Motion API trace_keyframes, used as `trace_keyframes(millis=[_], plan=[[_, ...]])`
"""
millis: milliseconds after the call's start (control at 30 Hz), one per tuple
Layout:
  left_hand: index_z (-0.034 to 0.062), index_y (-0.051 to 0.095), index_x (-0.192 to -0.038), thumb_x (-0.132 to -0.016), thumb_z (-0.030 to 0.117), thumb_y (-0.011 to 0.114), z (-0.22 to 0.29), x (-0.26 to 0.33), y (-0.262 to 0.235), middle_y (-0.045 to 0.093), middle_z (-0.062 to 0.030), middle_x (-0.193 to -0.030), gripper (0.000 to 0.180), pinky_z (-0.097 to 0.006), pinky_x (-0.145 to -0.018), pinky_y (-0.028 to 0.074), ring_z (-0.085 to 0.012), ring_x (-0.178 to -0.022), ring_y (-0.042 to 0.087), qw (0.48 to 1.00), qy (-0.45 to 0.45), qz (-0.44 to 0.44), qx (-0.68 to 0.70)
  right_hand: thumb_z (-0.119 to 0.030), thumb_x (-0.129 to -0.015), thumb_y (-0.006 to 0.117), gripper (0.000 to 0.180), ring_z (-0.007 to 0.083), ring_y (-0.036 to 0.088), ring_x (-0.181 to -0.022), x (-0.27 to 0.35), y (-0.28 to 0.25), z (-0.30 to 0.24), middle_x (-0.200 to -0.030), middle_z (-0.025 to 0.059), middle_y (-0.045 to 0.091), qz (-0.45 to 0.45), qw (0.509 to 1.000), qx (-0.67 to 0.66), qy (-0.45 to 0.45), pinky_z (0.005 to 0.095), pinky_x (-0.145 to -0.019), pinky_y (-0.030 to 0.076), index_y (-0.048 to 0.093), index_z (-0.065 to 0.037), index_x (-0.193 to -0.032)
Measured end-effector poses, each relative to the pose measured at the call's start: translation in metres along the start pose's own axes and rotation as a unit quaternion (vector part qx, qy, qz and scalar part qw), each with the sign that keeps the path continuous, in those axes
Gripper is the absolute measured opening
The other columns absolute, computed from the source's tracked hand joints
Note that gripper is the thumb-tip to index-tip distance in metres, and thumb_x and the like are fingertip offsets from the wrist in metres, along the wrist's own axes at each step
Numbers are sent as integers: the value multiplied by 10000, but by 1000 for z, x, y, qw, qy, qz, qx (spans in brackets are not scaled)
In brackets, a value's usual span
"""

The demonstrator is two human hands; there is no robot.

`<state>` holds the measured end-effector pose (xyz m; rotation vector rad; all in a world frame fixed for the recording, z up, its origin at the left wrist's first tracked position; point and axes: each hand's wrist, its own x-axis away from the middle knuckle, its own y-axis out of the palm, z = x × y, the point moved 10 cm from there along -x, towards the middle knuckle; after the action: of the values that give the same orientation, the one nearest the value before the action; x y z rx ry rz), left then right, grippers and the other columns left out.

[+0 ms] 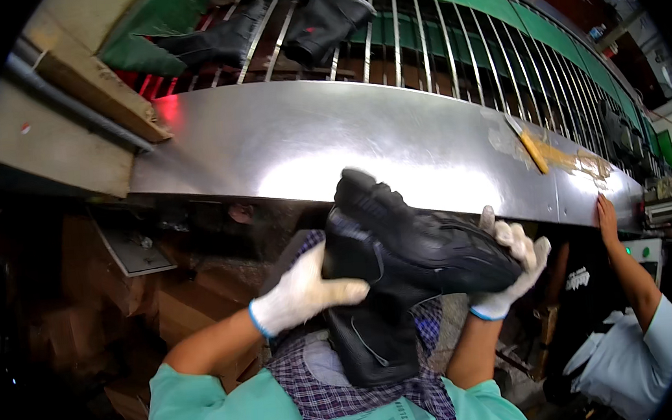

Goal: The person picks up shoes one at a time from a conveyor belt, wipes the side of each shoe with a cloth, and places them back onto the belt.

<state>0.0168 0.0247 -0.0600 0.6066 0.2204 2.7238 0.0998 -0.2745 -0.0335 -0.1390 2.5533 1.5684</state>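
Observation:
A black boot [422, 247] is held in front of my chest, sole turned upward and its toe pointing right. My left hand [307, 290], in a white knit glove with a blue cuff, is closed around the boot's shaft, the thumb lying across it. At the toe, my right hand [520, 262] in a matching glove grips the front of the boot, its fingers curled over the edge of the sole. The shaft hangs down against my checked apron [327, 396]. Part of the shaft is covered by my left hand.
Beyond the boot runs a shiny metal ledge [306, 125], bearing a yellow-handled knife [535, 153] and brown tape. Behind it, black boots [321, 22] lie on a roller conveyor [397, 39]. At right, another person's hand [607, 219] touches the ledge. Cardboard boxes [193, 304] stand at lower left.

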Motion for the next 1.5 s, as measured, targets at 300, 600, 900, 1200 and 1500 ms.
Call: trace_keyframes(millis=[300, 600, 900, 1200, 1500], plan=[[77, 645, -1402, -795, 530, 916, 164, -44, 54, 780, -215, -1127, 805, -469, -885, 618, -395, -1043, 771, 743, 69, -191, -638, -803, -1022, 488, 995, 336, 457, -1512, 102, -98, 61, -1671, 155, 462, 82, 957, 161, 228, 459, -1288, 337, 392, -54, -1670], [83, 606, -1392, -850, 405, 868, 95, -60, 134, 768, -167, -1061, 683, -501, -811, 626, -387, -940, 772, 594, 110, -318, -731, -298, -1027, 695, 624, 375, 620, -1390, 15, 58, -11, -1478, 203, 636, -114, 834, 535, 72, 501, -1192, 506, 519, -10, -1552], [97, 661, -1211, -778, 234, 852, 80, -45, 64, 764, -123, -1053, 492, -490, -849, 629, -369, -978, 764, 539, 81, -250, -801, -174, -952, 661, 670, 422, 378, -1593, 98, 21, 16, -1731, 222, 343, -286, 676, 663, 152, 537, -1274, 407, 501, -139, -1601], [143, 719, -1164, -886, 121, 744, 115, -49, 113, 712, -82, -1144, 280, -448, -1029, 543, -296, -1144, 690, 524, 413, -135, -732, -339, -634, 1007, 679, 369, 681, -1132, 100, 122, 24, -1142, 151, 715, -376, 625, 683, 21, 553, -1040, 524, 674, -71, -1162], [-35, 645, -1275, -707, 377, 1027, 78, 55, 101, 641, -268, -1235, 799, -487, -912, 620, -397, -1053, 719, 867, 329, 66, -369, -323, -653, 1033, 761, 350, 665, -1009, 80, 104, 17, -1124, 138, 662, -347, 687, 636, -58, 502, -890, 544, 644, -47, -1246]])
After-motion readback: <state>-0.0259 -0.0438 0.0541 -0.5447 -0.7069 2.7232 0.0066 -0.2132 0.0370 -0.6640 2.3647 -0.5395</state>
